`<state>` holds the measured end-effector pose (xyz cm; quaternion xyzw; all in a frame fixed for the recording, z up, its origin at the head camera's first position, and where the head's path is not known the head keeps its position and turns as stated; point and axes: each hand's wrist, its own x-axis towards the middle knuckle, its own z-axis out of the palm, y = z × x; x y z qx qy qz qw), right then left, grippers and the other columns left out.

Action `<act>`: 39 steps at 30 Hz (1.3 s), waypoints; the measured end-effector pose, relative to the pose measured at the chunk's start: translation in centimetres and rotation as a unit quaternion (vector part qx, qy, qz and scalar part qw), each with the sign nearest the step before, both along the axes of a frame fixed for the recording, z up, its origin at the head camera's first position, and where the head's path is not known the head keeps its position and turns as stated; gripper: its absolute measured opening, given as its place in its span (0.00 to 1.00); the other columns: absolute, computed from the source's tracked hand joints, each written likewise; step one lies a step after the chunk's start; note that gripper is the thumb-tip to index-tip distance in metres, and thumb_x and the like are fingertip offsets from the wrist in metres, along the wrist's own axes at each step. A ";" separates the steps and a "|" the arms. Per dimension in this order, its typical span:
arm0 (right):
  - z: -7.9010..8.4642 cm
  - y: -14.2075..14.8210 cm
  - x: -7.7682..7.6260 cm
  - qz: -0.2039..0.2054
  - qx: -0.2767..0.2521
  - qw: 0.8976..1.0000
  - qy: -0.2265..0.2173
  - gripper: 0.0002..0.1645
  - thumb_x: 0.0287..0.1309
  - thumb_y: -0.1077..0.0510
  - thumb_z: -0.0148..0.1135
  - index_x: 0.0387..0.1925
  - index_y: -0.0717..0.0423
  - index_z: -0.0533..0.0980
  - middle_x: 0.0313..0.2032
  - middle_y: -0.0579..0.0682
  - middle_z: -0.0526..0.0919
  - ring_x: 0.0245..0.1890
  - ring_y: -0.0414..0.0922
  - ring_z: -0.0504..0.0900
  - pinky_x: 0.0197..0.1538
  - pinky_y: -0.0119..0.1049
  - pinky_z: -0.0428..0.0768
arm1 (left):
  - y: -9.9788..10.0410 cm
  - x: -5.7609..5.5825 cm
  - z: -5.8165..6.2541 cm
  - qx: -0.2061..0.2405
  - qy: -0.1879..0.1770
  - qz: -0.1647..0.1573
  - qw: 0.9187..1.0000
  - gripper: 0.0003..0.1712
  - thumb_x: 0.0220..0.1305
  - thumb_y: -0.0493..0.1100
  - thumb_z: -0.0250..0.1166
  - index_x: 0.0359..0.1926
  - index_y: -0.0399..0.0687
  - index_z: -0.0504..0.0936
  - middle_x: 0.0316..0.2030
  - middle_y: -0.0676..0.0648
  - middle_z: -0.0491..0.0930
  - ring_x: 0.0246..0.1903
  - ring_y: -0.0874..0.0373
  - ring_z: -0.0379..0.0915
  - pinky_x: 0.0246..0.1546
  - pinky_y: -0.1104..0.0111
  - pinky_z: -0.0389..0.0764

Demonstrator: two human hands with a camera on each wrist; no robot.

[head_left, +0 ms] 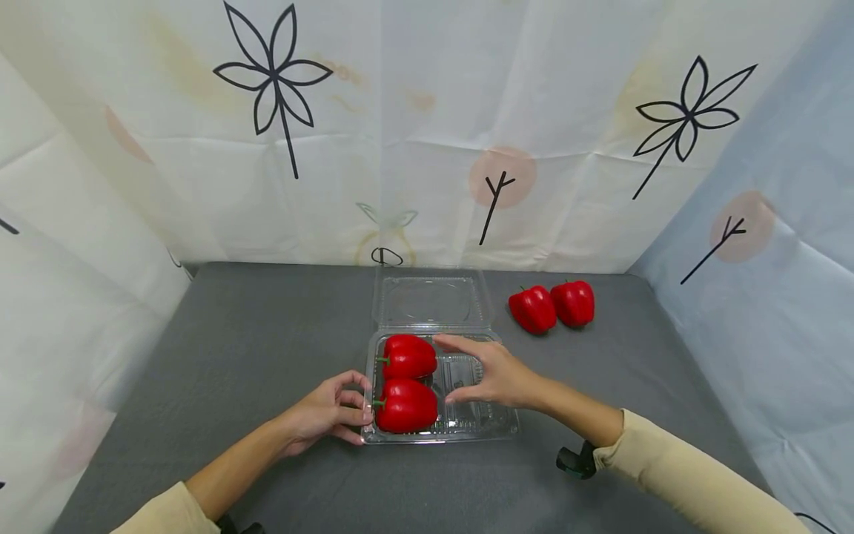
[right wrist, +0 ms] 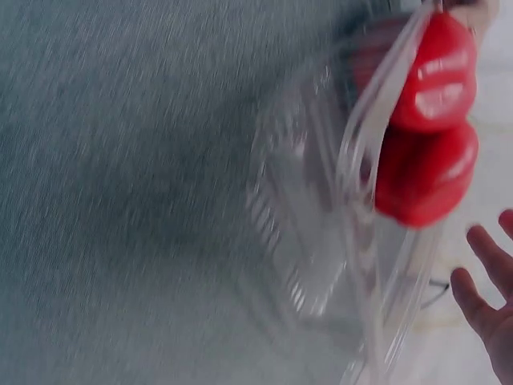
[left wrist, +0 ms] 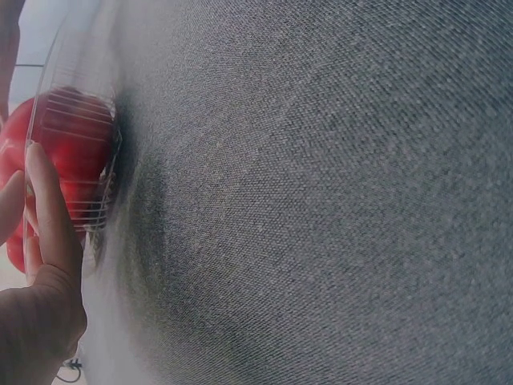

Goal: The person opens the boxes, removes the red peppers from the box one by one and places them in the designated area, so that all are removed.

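Observation:
A clear plastic clamshell container (head_left: 482,424) lies open mid-table, its lid (head_left: 430,300) tipped up at the back. Two red bell peppers (head_left: 408,357) (head_left: 407,406) fill its left half; the right half holds nothing. My left hand (head_left: 333,411) touches the container's left wall beside the front pepper; in the left wrist view a straight finger (left wrist: 48,216) lies against the clear wall with the pepper (left wrist: 72,136) behind it. My right hand (head_left: 487,374) hovers over the bare right half, fingers relaxed and holding nothing. The right wrist view, blurred, shows both peppers (right wrist: 425,180) and the container (right wrist: 304,241).
Two more red bell peppers (head_left: 532,309) (head_left: 573,302) lie side by side on the grey table (head_left: 267,356), behind and to the right of the container. Printed sheets (head_left: 427,148) wall in the back and both sides.

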<state>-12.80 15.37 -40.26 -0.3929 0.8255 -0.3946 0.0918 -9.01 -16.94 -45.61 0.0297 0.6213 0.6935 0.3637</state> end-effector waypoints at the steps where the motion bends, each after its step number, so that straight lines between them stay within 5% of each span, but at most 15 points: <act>1: 0.0 -0.3 0.2 0.011 0.002 1.000 -0.007 0.51 0.48 0.51 0.79 0.71 0.59 0.64 0.65 0.57 0.75 0.62 0.54 0.76 0.59 0.59 0.76 | 0.0 0.0 0.0 0.000 0.000 0.000 1.000 0.28 0.61 0.33 0.69 0.55 0.36 0.63 0.32 0.45 0.80 0.33 0.53 0.81 0.36 0.54 0.87; 7: -0.4 -1.6 0.9 0.058 0.012 0.996 -0.063 0.49 0.52 0.51 0.76 0.71 0.56 0.63 0.63 0.54 0.76 0.58 0.51 0.79 0.59 0.56 0.77 | 0.0 0.0 0.0 -0.002 -0.002 0.002 1.000 0.28 0.61 0.33 0.69 0.56 0.36 0.63 0.32 0.45 0.80 0.33 0.53 0.81 0.36 0.54 0.87; 13: -0.8 -2.3 1.2 0.065 0.015 0.994 -0.083 0.47 0.52 0.52 0.77 0.71 0.53 0.65 0.62 0.51 0.77 0.59 0.47 0.78 0.59 0.54 0.78 | 0.0 0.1 0.1 0.003 -0.001 -0.001 1.000 0.26 0.62 0.33 0.69 0.54 0.38 0.63 0.32 0.46 0.80 0.32 0.54 0.80 0.37 0.54 0.87; 26: -1.4 -3.4 1.1 0.069 0.045 0.996 -0.026 0.46 0.49 0.51 0.79 0.69 0.51 0.68 0.59 0.46 0.78 0.54 0.41 0.77 0.57 0.47 0.80 | 0.0 0.0 -0.1 -0.002 -0.002 0.000 1.000 0.26 0.62 0.33 0.69 0.55 0.38 0.63 0.32 0.46 0.80 0.33 0.53 0.80 0.37 0.53 0.87; 39: -1.3 -4.9 1.5 0.028 0.121 0.992 -0.022 0.48 0.48 0.48 0.79 0.69 0.49 0.67 0.51 0.45 0.72 0.48 0.41 0.74 0.49 0.33 0.79 | 0.0 0.0 -0.2 0.001 -0.001 -0.003 1.000 0.26 0.62 0.34 0.69 0.54 0.39 0.63 0.32 0.46 0.80 0.33 0.53 0.80 0.37 0.54 0.87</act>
